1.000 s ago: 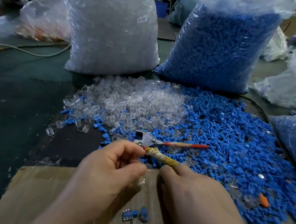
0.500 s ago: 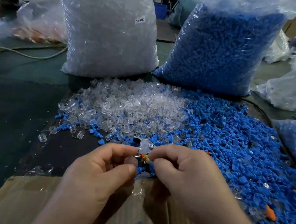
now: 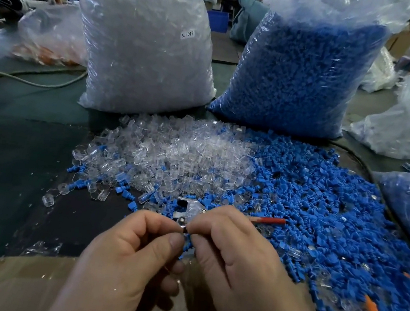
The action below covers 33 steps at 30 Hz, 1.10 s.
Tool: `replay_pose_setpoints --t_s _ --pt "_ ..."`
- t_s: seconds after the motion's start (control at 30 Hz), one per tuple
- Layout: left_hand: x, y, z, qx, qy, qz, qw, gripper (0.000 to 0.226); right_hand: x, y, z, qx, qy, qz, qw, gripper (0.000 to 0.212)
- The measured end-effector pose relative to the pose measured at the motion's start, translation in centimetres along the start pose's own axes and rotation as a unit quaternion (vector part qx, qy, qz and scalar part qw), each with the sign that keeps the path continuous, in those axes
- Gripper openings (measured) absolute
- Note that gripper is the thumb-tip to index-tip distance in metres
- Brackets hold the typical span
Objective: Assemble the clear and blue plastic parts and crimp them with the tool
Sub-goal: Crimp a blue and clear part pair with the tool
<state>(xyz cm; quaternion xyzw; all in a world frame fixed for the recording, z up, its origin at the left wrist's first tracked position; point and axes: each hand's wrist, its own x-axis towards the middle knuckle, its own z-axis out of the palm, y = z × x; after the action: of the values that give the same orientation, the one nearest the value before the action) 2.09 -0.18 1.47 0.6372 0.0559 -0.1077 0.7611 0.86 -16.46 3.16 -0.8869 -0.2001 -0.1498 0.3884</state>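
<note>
A brown cardboard sheet (image 3: 19,284) is lying nearest me, under my wrists. Above it my left hand (image 3: 130,258) and right hand (image 3: 241,262) are meeting fingertip to fingertip, both curled and pinching one small shiny plastic piece (image 3: 182,224); I cannot tell whether it is clear or blue. Just beyond it the metal crimping tool with a red handle (image 3: 189,207) is lying on the loose parts, its handle poking out past my right knuckles. Farther out, a heap of clear plastic caps (image 3: 172,150) is spreading over the dark green table (image 3: 12,153), mixing at its right edge with a wide scatter of blue plastic plugs (image 3: 323,213). Behind them, a tall bag of clear parts (image 3: 141,39) and a tall bag of blue parts (image 3: 299,71) are standing side by side.
</note>
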Motion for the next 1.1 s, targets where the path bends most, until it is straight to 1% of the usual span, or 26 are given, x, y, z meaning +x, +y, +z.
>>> replay_pose_setpoints --t_s 0.13,0.2,0.27,0.4,0.47,0.5,0.57,0.6,0.63,0.67,0.7,0.73,0.8,0.87,1.0,1.1 --pt "0.1 0.0 -0.1 -0.01 -0.011 -0.004 1.0 0.037 -0.2 -0.2 0.1 -0.01 0.028 -0.038 0.999 0.019" --pt "0.1 -0.1 -0.2 -0.019 -0.017 -0.002 1.0 0.037 -0.3 -0.3 0.3 -0.009 0.028 -0.059 0.998 0.016" --pt "0.2 -0.3 -0.3 -0.032 -0.02 -0.001 0.999 0.034 -0.3 -0.2 0.4 0.004 0.022 -0.058 0.998 0.013" --pt "0.2 -0.1 -0.3 -0.056 -0.04 -0.01 0.998 0.015 -0.4 0.1 0.5 0.009 0.03 -0.045 0.999 0.019" --pt "0.1 0.2 -0.1 -0.085 -0.047 -0.026 0.995 0.011 -0.4 0.2 0.5 0.009 0.036 -0.05 0.998 0.019" --pt "0.0 0.3 0.0 -0.083 -0.046 -0.028 0.995 0.012 -0.4 0.2 0.4 -0.001 0.037 -0.058 0.998 0.019" --pt "-0.2 0.5 0.3 -0.06 -0.03 -0.016 0.998 0.013 -0.4 0.3 0.0 -0.059 0.02 -0.07 0.996 0.021" --pt "-0.2 0.6 0.3 -0.048 -0.021 -0.012 0.999 0.012 -0.3 0.5 -0.3 -0.107 0.005 -0.055 0.993 0.029" --pt "-0.2 0.6 0.3 -0.03 -0.012 -0.01 0.999 0.016 -0.2 0.8 -0.7 -0.165 -0.015 -0.017 0.986 0.042" --pt "-0.2 0.6 0.1 -0.011 -0.002 -0.009 1.0 0.025 -0.2 1.1 -1.2 -0.22 -0.043 0.038 0.974 0.058" --pt "-0.1 0.5 -0.3 0.003 0.006 -0.009 1.0 0.032 -0.1 1.4 -1.8 -0.266 -0.078 0.094 0.956 0.069" --pt "-0.1 0.4 -0.5 0.013 0.013 -0.009 1.0 0.036 -0.2 1.8 -2.2 -0.31 -0.114 0.128 0.935 0.073" --pt "0.0 0.4 -0.8 0.03 0.014 -0.002 0.999 0.036 -0.2 2.4 -2.7 -0.373 -0.17 0.148 0.9 0.071" --pt "-0.1 0.3 -0.8 0.028 0.008 -0.001 1.0 0.035 0.0 2.7 -2.7 -0.392 -0.191 0.153 0.887 0.07" --pt "-0.3 0.3 -0.6 0.033 -0.005 -0.011 0.999 0.034 0.6 3.1 -2.3 -0.377 -0.204 0.15 0.891 0.065" --pt "-0.2 0.3 -0.7 0.026 0.003 -0.021 0.999 0.036 1.1 3.2 -1.8 -0.379 -0.184 0.144 0.895 0.057"
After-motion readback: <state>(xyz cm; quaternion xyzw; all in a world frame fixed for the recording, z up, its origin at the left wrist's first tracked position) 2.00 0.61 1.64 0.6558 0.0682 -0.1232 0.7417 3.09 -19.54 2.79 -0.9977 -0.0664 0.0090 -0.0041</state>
